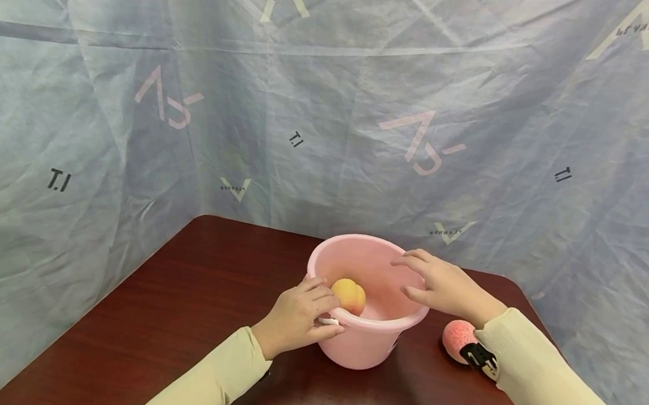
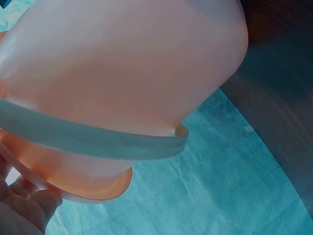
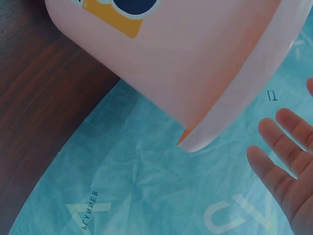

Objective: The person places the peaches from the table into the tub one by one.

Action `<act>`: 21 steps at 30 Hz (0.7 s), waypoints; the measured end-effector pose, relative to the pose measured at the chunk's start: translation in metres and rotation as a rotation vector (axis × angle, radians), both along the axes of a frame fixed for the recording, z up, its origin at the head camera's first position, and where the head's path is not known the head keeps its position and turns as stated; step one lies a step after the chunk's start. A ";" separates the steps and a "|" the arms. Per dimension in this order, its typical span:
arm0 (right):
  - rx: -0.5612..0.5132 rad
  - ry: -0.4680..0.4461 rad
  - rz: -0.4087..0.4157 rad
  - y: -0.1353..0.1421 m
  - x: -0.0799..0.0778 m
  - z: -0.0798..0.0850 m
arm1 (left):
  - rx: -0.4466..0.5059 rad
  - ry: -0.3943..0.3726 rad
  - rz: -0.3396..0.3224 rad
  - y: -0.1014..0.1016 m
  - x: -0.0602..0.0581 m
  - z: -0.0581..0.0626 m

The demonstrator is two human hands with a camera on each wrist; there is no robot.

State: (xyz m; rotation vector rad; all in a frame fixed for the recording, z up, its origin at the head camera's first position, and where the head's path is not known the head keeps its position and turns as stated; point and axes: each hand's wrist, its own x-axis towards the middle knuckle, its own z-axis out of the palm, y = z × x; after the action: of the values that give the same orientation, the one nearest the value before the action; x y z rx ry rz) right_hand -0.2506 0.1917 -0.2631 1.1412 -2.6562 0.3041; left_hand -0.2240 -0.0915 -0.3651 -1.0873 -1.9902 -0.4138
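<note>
A pink plastic bucket (image 1: 357, 346) stands upright on the table, its wide mouth facing up. Inside it lies a yellow-orange round thing (image 1: 348, 296) that looks like a peach. My left hand (image 1: 299, 315) grips the near left rim, fingers over the edge and thumb outside; the left wrist view shows this hand (image 2: 29, 205) at the rim too. At the bucket's right side, my right hand (image 1: 442, 284) hovers over the rim, fingers spread and holding nothing. In the right wrist view its fingers (image 3: 279, 171) are apart from the bucket (image 3: 161, 58).
A pink speckled ball-like thing (image 1: 456, 338) lies on the dark red-brown table (image 1: 203, 293), right of the bucket and partly hidden by the right wrist's black strap (image 1: 477, 354). Grey-blue printed cloth (image 1: 327, 137) hangs behind the table and at its sides.
</note>
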 end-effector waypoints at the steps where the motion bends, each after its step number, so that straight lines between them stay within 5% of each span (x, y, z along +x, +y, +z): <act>1: -0.002 -0.003 0.001 0.001 0.001 0.000 | 0.001 -0.005 -0.001 0.000 0.000 0.000; 21: -0.009 0.004 -0.033 0.016 0.007 0.000 | 0.000 -0.010 0.012 0.000 0.000 -0.001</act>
State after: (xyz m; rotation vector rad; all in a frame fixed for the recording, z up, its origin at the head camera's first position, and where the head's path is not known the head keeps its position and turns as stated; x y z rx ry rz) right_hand -0.2440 0.2078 -0.2629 1.0928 -2.6641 0.3068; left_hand -0.2241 -0.0914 -0.3659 -1.0752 -2.0046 -0.4136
